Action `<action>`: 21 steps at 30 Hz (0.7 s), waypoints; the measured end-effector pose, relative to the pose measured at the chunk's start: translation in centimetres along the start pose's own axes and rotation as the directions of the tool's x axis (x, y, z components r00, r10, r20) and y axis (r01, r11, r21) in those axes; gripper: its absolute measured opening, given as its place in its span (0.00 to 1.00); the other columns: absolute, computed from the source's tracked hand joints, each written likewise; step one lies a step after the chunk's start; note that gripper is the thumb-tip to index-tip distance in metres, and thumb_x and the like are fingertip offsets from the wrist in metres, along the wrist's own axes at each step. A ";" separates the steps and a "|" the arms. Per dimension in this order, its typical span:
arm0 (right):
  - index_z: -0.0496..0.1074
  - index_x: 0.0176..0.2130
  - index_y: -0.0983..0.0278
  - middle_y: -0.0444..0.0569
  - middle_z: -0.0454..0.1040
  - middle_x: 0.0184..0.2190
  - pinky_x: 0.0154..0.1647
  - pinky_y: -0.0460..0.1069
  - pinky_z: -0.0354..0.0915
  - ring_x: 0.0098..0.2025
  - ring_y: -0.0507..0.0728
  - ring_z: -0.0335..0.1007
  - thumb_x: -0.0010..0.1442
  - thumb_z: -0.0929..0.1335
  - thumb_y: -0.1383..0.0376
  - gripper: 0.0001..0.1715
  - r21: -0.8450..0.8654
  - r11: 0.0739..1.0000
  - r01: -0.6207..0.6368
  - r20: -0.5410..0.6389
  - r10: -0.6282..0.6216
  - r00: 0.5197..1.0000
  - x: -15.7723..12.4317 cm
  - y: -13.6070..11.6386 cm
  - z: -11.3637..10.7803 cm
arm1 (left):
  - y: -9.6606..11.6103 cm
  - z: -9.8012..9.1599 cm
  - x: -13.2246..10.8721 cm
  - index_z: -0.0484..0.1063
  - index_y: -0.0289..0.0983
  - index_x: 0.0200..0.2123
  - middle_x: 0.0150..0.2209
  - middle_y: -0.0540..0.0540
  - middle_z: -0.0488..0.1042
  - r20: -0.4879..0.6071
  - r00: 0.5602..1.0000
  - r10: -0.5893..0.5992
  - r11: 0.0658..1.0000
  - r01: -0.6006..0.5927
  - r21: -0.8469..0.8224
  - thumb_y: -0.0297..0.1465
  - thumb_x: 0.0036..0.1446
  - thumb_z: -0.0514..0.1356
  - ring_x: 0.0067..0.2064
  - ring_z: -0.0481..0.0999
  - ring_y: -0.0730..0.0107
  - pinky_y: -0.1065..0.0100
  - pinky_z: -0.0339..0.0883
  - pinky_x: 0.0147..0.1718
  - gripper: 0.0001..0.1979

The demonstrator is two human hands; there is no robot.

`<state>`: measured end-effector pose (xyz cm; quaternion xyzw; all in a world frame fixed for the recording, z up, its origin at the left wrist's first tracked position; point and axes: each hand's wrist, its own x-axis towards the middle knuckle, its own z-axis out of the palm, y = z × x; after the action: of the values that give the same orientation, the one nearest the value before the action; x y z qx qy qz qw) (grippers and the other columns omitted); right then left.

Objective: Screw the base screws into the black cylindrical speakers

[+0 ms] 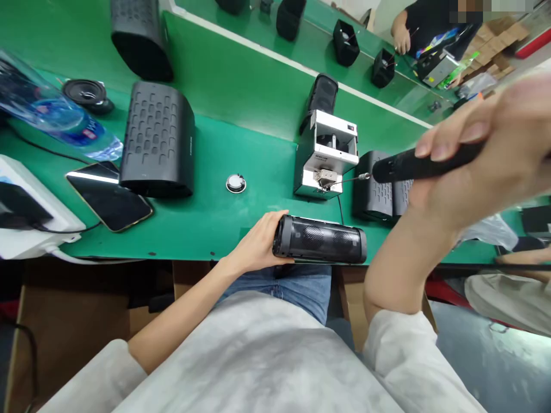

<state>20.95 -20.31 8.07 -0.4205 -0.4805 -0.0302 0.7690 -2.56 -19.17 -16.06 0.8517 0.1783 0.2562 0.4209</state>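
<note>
My left hand (257, 244) is closed around the left end of a black speaker (321, 240) that lies lengthwise at the table's front edge. Two perforated round areas show through the speaker's dark upper face. Raised at the right, my right hand (477, 143) grips a black electric screwdriver (398, 167), its thin bit pointing left. The bit's tip reaches the front outlet of a white screw feeder (305, 179); whether it carries a screw is too small to tell. A small round silver part (236, 183) lies on the green table to the left of the feeder.
Textured black speaker housings stand at left (157, 140) and behind the screwdriver (372, 195). A phone (109, 195), a plastic bottle (55, 115), a loose speaker driver (85, 93) and a white power strip (38, 212) occupy the left side. Across the green divider (241, 74), another person's hand (401, 39) is near more housings.
</note>
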 end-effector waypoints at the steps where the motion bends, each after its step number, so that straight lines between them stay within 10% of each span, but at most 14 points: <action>1: 0.73 0.42 0.57 0.35 0.58 0.22 0.20 0.45 0.61 0.20 0.49 0.62 0.66 0.72 0.63 0.05 -0.014 0.998 0.061 -0.022 -0.062 0.998 0.6 0.9 -0.4 | -0.1 0.0 0.0 0.51 0.44 0.81 0.72 0.28 0.70 0.000 1.000 0.000 1.000 0.000 0.000 0.44 0.55 0.84 0.72 0.74 0.29 0.31 0.73 0.70 0.62; 10: 0.69 0.43 0.57 0.32 0.57 0.21 0.11 0.46 0.47 0.14 0.46 0.47 0.60 0.70 0.66 0.10 0.058 0.983 0.172 -0.087 -0.166 0.982 1.1 9.3 -0.2 | -0.3 0.2 -0.2 0.49 0.44 0.82 0.75 0.27 0.67 0.014 1.000 -0.015 1.000 0.014 0.008 0.42 0.54 0.85 0.76 0.71 0.28 0.29 0.71 0.73 0.65; 21: 0.70 0.41 0.61 0.31 0.58 0.20 0.11 0.48 0.48 0.14 0.49 0.53 0.60 0.69 0.68 0.07 0.062 0.996 0.057 -0.032 -0.055 0.998 -0.5 5.0 -1.2 | -0.2 0.0 -0.1 0.49 0.44 0.82 0.74 0.28 0.68 0.010 1.000 -0.004 1.000 0.004 0.017 0.42 0.54 0.85 0.75 0.72 0.28 0.32 0.71 0.73 0.65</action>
<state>23.83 -18.07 4.34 -0.3819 -0.4814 -0.0430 0.7878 -2.67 -19.14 -16.23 0.8560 0.1802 0.2498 0.4152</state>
